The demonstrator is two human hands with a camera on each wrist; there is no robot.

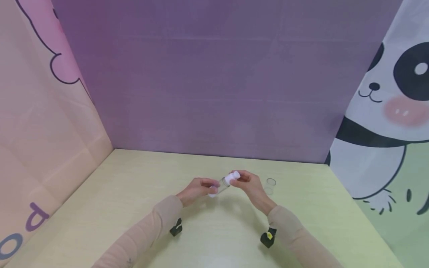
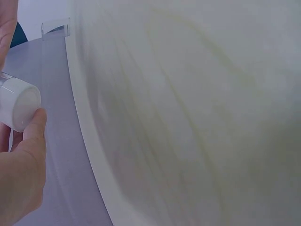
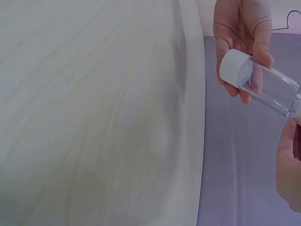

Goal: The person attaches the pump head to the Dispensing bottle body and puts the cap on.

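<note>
Head cam looks forward and down from above the near side, wide and fairly far back, catching most of the pale wood-grain table (image 1: 214, 230) plus the purple fabric backdrop (image 1: 214, 85). Both wrist cams sit way closer and look rolled sideways, in opposite directions. The left one faces right, toward a small clear round container (image 2: 55, 29) the head cam also gets; the right one faces left, toward the left hand (image 3: 244, 28). All three share the clear cylindrical bottle with white ends (image 3: 273, 89), though left wrist only catches part.
</note>
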